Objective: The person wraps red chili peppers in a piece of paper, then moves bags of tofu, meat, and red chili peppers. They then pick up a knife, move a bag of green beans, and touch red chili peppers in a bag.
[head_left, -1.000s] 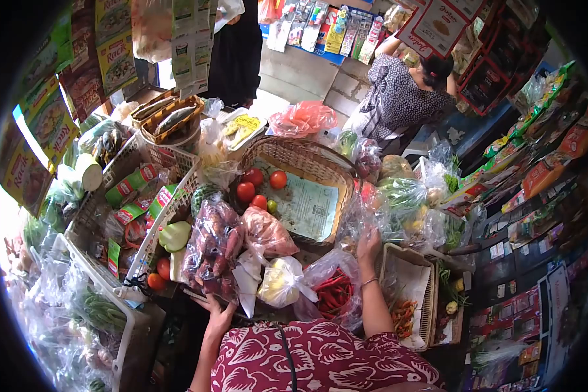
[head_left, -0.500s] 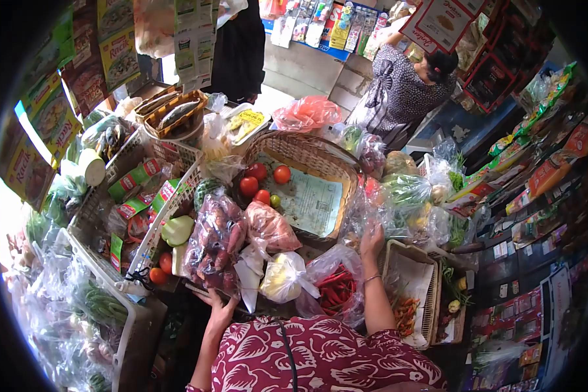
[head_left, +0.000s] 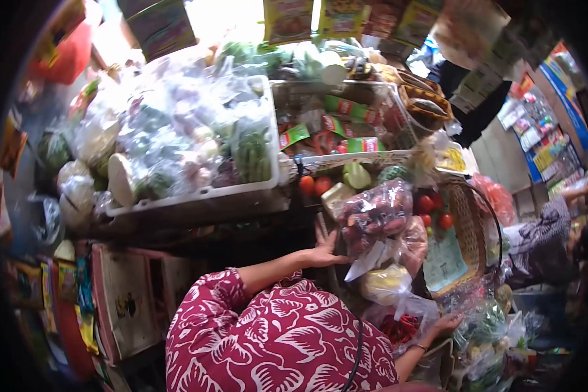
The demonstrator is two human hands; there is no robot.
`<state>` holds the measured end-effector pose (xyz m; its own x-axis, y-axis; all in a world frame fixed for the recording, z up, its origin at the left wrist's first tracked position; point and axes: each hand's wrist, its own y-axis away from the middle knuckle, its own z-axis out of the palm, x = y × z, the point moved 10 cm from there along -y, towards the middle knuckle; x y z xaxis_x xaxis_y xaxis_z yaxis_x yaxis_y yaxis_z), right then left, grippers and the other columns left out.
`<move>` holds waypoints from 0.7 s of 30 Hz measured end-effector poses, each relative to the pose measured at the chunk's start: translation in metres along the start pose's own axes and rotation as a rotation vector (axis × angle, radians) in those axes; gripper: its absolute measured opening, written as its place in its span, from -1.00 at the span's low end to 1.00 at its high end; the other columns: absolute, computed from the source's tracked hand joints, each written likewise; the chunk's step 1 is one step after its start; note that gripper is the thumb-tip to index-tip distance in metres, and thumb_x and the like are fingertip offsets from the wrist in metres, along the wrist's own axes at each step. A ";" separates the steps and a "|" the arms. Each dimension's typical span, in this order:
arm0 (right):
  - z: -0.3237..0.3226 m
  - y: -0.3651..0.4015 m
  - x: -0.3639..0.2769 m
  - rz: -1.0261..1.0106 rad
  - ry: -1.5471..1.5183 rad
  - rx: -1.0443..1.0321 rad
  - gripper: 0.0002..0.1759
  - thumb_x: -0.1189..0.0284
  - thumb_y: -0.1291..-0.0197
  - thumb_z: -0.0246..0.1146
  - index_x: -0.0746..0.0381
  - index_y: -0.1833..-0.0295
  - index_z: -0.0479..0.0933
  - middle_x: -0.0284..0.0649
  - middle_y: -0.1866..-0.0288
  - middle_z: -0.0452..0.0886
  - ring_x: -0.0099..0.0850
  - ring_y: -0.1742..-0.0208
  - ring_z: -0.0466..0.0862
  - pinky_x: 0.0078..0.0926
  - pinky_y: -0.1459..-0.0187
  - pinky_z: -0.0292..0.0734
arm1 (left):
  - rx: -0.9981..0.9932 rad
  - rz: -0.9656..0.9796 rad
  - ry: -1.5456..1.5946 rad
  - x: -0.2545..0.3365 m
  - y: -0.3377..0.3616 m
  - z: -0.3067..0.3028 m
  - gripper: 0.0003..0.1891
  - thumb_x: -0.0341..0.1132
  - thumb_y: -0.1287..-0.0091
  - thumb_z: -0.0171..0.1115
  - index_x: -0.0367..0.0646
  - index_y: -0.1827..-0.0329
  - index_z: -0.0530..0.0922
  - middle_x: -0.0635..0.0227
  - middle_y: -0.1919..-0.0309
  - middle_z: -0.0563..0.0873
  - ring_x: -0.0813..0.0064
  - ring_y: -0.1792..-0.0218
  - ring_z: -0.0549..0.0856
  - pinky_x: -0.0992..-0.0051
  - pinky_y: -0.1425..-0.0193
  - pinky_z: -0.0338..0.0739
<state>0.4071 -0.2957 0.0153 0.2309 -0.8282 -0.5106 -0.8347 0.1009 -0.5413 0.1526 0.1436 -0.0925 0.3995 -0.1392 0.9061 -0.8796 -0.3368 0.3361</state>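
My left hand (head_left: 325, 250) is open, its fingers spread beside a clear plastic bag of dark red, roundish produce (head_left: 375, 219). No held object shows in it. My right hand (head_left: 445, 324) reaches forward past a clear bag of red chilies (head_left: 400, 328). Its fingers look stretched out at the edge of bagged greens (head_left: 483, 326), with nothing visibly held. A knotted bag with yellowish contents (head_left: 387, 283) lies between my two hands. Behind it is a bag of pinkish produce (head_left: 413, 243). A wicker basket (head_left: 467, 225) holds tomatoes (head_left: 431, 204) and a printed paper sheet.
A white crate (head_left: 272, 140) of bagged vegetables stands to the left. Another crate (head_left: 346, 159) holds green-and-red packets. Sachets (head_left: 287, 23) hang overhead. A pink-framed cabinet (head_left: 127, 300) is at lower left. Another person's patterned sleeve (head_left: 542, 232) shows at right.
The view has swung left, bringing the crates to the middle and the other person to the right edge. Both hands stay near the same bags; my left fingers are now spread wider.
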 end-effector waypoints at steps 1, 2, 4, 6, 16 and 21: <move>-0.002 -0.001 0.000 -0.019 -0.009 0.043 -0.57 0.39 -0.23 -0.05 0.48 -0.10 0.36 0.19 -0.07 0.44 -0.01 -0.09 0.46 -0.28 -0.12 0.33 | 0.019 -0.008 0.005 -0.002 -0.001 -0.001 0.21 0.28 0.07 0.24 -0.08 -0.40 -0.40 -0.29 -0.19 -0.72 -0.09 -0.15 -0.82 0.18 -0.37 -0.54; 0.001 -0.001 0.002 -0.027 -0.018 0.036 -0.57 0.39 -0.23 -0.05 0.48 -0.10 0.36 0.19 -0.07 0.44 -0.01 -0.09 0.46 -0.28 -0.12 0.33 | 0.010 0.047 0.028 0.003 -0.002 0.000 0.20 0.27 0.07 0.24 -0.09 -0.40 -0.40 -0.29 -0.19 -0.72 -0.08 -0.15 -0.83 0.17 -0.37 -0.55; -0.001 -0.001 0.003 -0.064 0.026 0.079 -0.57 0.39 -0.22 -0.05 0.48 -0.09 0.37 0.19 -0.04 0.46 0.00 -0.07 0.47 -0.26 -0.12 0.33 | -0.002 0.106 0.047 0.012 0.003 -0.002 0.20 0.27 0.07 0.24 -0.10 -0.40 -0.40 -0.29 -0.19 -0.71 -0.06 -0.15 -0.84 0.17 -0.37 -0.56; 0.028 -0.012 0.034 -0.071 -0.088 0.091 -0.58 0.39 -0.21 -0.04 0.47 -0.07 0.38 0.18 -0.01 0.48 -0.01 -0.04 0.49 -0.25 -0.09 0.35 | 0.030 0.043 0.129 0.022 0.015 -0.009 0.20 0.27 0.05 0.22 -0.12 -0.39 -0.41 -0.28 -0.23 -0.65 -0.04 -0.18 -0.80 0.16 -0.36 -0.58; -0.007 0.003 -0.010 -0.005 0.034 0.071 -0.72 0.35 -0.16 0.07 0.34 0.14 0.47 0.07 0.20 0.55 0.00 0.14 0.52 -0.19 0.11 0.40 | 0.064 -0.016 0.155 0.017 0.011 -0.004 0.06 0.01 -0.09 0.25 -0.18 -0.40 -0.34 -0.11 -0.31 -0.59 0.32 -0.37 -0.53 0.47 -0.40 -0.32; -0.027 0.005 -0.042 -0.109 0.070 0.187 -0.79 0.40 -0.07 0.04 0.35 0.31 0.44 0.11 0.36 0.50 0.07 0.27 0.47 -0.11 0.21 0.34 | 0.048 0.023 0.151 0.015 0.009 -0.001 0.03 0.00 -0.12 0.24 -0.14 -0.41 -0.35 -0.06 -0.27 -0.70 0.33 -0.36 -0.54 0.45 -0.40 -0.25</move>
<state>0.3801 -0.2752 0.0522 0.2738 -0.8756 -0.3979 -0.6981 0.1037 -0.7084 0.1499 0.1395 -0.0759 0.3326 -0.0070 0.9430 -0.8734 -0.3795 0.3052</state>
